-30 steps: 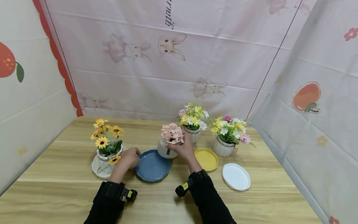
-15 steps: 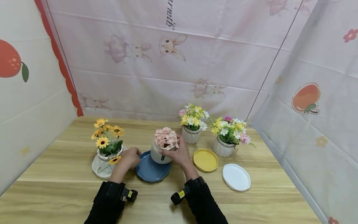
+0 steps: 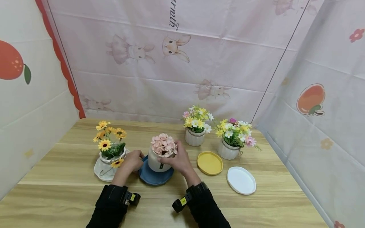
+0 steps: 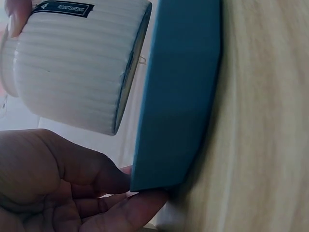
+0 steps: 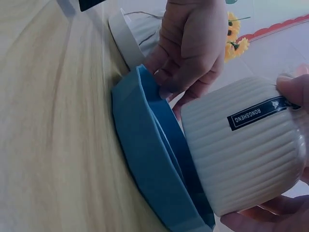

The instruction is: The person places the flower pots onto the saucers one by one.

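My right hand (image 3: 181, 161) holds a white ribbed flowerpot (image 3: 156, 163) with pink artificial flowers (image 3: 163, 145), thumb on the front and fingers around the far side. A dark label marks the pot's front. It hangs slightly tilted over a blue faceted saucer (image 3: 154, 180), and the left wrist view shows a gap between the pot's base (image 4: 96, 96) and the saucer's rim (image 4: 178, 87). With thumb and fingers, my left hand (image 3: 132, 162) pinches the saucer's left edge. The same pinch on the rim shows in the right wrist view, where the left hand (image 5: 193, 53) is above.
At the left, a pot of orange sunflowers (image 3: 111, 148) stands on a white saucer (image 3: 100, 171). Two pots of mixed flowers, one at the back (image 3: 195, 136) and one further right (image 3: 229, 150), stand near a yellow saucer (image 3: 209, 163) and a white saucer (image 3: 241, 180).
My right hand has carried the pink-flowered pot left and toward me, from beside the blue saucer's back right edge to over its middle. The left hand has stayed at the saucer's edge.
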The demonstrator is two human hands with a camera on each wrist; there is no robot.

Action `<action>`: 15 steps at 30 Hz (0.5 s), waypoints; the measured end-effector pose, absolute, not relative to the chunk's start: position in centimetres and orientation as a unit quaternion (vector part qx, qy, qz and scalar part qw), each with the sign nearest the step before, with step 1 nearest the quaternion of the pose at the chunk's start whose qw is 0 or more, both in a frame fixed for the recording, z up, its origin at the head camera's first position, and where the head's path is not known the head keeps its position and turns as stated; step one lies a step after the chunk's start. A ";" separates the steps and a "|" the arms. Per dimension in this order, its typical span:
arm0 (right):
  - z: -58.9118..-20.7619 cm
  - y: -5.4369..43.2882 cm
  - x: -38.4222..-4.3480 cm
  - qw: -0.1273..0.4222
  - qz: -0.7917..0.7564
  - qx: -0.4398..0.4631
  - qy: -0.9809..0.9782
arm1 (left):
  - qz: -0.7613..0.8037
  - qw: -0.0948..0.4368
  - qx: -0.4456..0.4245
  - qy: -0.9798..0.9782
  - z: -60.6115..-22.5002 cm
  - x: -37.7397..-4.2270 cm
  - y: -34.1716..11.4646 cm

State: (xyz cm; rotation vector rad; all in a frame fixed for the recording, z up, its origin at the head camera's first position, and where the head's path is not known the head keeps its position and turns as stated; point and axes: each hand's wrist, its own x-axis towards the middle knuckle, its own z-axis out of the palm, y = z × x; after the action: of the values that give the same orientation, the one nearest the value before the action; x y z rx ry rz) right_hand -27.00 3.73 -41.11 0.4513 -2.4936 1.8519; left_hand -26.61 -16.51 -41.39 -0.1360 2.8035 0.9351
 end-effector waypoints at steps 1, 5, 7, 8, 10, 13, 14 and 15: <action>-41.1 3.7 -26.9 0.000 0.591 0.150 -0.793 | 0.315 0.091 -0.044 0.944 -41.4 -26.6 -16.5; -41.0 3.4 -26.7 -0.008 0.587 0.166 -0.792 | 0.317 0.094 -0.044 0.943 -41.3 -26.6 -16.5; -41.0 3.3 -26.6 -0.015 0.584 0.170 -0.793 | 0.318 0.096 -0.044 0.942 -41.3 -26.6 -16.6; -41.1 3.3 -26.6 -0.019 0.583 0.170 -0.794 | 0.318 0.099 -0.045 0.942 -41.3 -26.6 -16.6; -41.2 3.2 -26.6 -0.025 0.580 0.171 -0.796 | 0.317 0.100 -0.043 0.942 -41.2 -26.6 -16.6; -41.4 3.1 -26.6 -0.031 0.580 0.177 -0.795 | 0.313 0.105 -0.041 0.943 -41.1 -26.6 -16.6; -41.5 3.0 -26.6 -0.032 0.579 0.180 -0.794 | 0.311 0.107 -0.041 0.943 -41.1 -26.6 -16.7; -41.6 3.0 -26.5 -0.033 0.578 0.182 -0.794 | 0.309 0.108 -0.041 0.944 -41.1 -26.6 -16.7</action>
State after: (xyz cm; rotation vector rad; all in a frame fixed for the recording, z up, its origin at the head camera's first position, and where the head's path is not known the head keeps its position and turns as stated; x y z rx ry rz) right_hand -26.54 3.00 -41.55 0.5834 -2.5504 1.8570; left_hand -26.60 -16.67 -41.08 -0.1201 2.7780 0.9102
